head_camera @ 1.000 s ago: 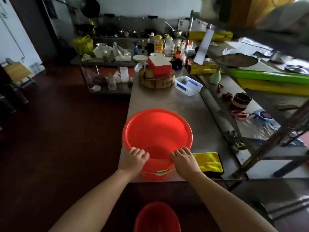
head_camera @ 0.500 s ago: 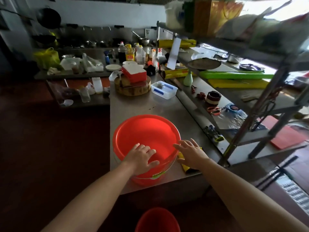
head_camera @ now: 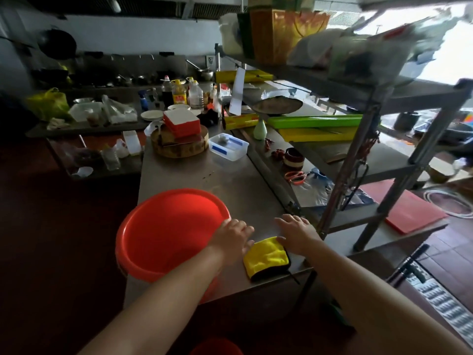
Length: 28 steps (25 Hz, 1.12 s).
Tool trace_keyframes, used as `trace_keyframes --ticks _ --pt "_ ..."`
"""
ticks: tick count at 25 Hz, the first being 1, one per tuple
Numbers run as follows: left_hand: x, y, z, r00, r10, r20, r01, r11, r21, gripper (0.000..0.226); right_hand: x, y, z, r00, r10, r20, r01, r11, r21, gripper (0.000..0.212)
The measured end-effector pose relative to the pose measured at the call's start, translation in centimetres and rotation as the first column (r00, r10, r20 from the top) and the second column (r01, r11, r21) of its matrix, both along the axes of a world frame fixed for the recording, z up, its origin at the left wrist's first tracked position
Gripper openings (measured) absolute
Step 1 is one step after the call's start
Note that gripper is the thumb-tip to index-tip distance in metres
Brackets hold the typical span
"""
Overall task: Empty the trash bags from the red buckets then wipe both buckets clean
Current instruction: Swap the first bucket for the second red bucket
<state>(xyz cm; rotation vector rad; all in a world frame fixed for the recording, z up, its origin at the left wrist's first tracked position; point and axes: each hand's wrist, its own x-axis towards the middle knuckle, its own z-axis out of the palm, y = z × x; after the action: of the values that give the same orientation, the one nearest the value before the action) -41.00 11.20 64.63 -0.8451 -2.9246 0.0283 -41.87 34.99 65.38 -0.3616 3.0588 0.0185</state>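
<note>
While the spread left hand steadies the bagless red bucket at three o'clock, the flat, empty right hand should grip the yellow cloth to wipe.

Bare forearms, bare hands

Near you, a red bucket of smooth, glossy plastic stands on a desk of dull brushed metal. At its right lies a yellow cloth, soft and fuzzy, edged in black. Farther off are a round chopping block of rough wood, a clear plastic tub and, to the right, a grey metal rack.
</note>
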Motion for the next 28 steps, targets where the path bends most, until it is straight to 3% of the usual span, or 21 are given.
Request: trace_keyframes --ticks 7,12,18,24,28 --pt "-2.0 8.0 -7.0 0.982 0.138 0.130 -0.136 0.990 -0.025 0.045 -4.0 4.9 -5.6 0.992 0.064 0.105 -0.061 0.998 -0.033 0.062" --pt "-3.1 9.7 -13.8 0.879 0.375 0.293 -0.396 0.918 0.011 0.038 -7.1 5.3 -12.7 0.972 0.078 0.220 -0.073 0.997 -0.028 0.061" --pt "-7.4 9.8 -20.2 0.851 0.403 0.337 -0.437 0.899 0.028 0.040 -11.4 3.7 -20.2 0.958 0.166 0.234 -0.167 0.986 -0.016 0.071" --pt "-13.5 10.0 -25.8 0.727 0.508 0.462 -0.533 0.842 -0.088 0.077 -14.8 2.8 -25.2 0.927 0.190 0.323 -0.189 0.981 -0.035 0.091" --pt "-14.2 10.6 -27.3 0.719 0.535 0.444 -0.553 0.827 -0.100 0.060 -14.9 3.6 -25.7 0.919 0.165 0.358 -0.162 0.986 -0.038 0.087"
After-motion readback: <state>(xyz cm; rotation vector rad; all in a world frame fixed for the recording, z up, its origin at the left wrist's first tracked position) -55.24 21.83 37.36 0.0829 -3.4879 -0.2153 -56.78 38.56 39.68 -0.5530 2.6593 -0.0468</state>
